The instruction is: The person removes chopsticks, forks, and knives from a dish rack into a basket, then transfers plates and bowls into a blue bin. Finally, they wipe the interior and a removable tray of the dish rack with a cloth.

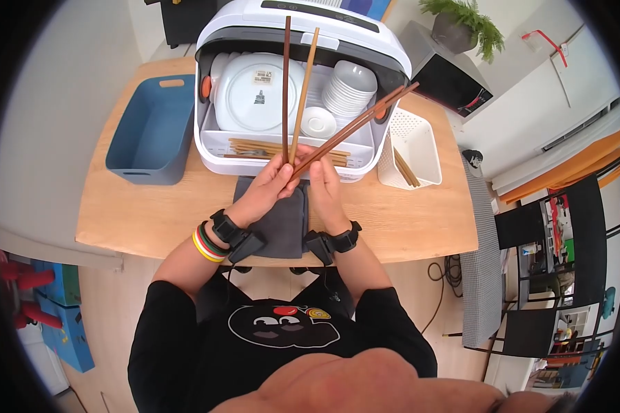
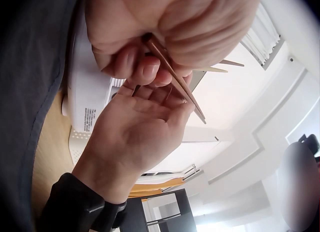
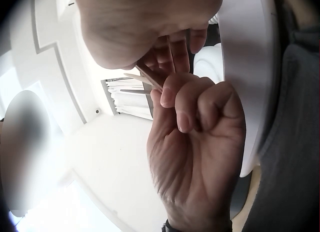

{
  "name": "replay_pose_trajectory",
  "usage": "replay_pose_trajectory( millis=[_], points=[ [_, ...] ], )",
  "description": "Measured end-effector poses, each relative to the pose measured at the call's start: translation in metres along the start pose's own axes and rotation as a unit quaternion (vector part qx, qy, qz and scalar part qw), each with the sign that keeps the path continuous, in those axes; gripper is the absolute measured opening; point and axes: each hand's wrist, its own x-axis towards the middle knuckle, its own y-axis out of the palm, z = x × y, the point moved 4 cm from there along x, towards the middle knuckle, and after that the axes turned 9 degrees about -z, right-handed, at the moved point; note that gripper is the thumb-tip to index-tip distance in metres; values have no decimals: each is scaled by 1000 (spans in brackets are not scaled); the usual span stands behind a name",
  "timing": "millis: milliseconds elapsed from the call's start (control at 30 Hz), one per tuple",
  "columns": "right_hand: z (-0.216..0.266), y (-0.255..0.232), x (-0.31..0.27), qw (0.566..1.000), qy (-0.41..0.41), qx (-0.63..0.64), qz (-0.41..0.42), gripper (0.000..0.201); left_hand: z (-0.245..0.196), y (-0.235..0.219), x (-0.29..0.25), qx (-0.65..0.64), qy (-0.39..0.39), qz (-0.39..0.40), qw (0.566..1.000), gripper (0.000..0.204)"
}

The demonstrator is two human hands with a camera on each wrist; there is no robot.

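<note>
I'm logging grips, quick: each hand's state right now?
Left hand: closed, holding a dark chopstick and a light chopstick.
Right hand: closed, pinching two slanted dark chopsticks.

White walls rise around a pale wood floor and a light wooden bench. To the right, a black shelving unit stands beside orange and white curtains. A table under a checked cloth is nearer the bench. Bright light washes the ceiling in the left wrist view.
</note>
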Motion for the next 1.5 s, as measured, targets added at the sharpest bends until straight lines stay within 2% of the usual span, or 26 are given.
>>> replay_pose_trajectory(
  millis=[133, 200, 400, 600, 667, 800, 867, 1033, 1233, 1300, 1367, 1500],
  points=[
    [-1, -2, -3, 999, 22, -25, -14, 30, 2, 1, 0, 27, -10, -2, 1000, 44],
    [-2, -4, -3, 997, -18, -62, -30, 28, 2, 1, 0, 24, -13, -4, 1000, 44],
    [-9, -6, -4, 998, 21, -27, -55, 22, 2, 2, -2, -12, -59, 27, 998, 46],
    [-9, -9, -2, 996, 11, -49, -78, 18, 0, 6, -3, -17, -53, 59, 997, 44],
    [-8, -10, -2, 994, 3, -62, -87, 17, -4, 10, -5, 44, -29, 65, 996, 51],
    [-8, -10, -4, 992, 44, -53, -108, 15, 3, 8, -3, 61, -21, 84, 994, 51],
    [-9, -10, -4, 991, 63, -48, -110, 15, 4, 6, -3, 73, -26, 73, 994, 49],
    [-7, -13, -3, 984, 21, -122, -129, 17, 11, 2, -1, 132, -16, 37, 990, 44],
    [-18, -23, -10, 978, 21, -79, -191, 15, 12, -3, -1, 159, 12, 4, 987, 34],
    [-10, -19, -11, 981, 1, -89, -174, 12, 11, -2, -1, 187, 21, 2, 982, 31],
    [-4, -14, -11, 982, -19, -100, -160, 10, 2, 3, -3, 259, 78, -20, 963, 26],
    [4, -5, -8, 982, -40, -125, -138, 11, -4, 5, -5, 304, 66, -29, 950, 23]
  ],
)
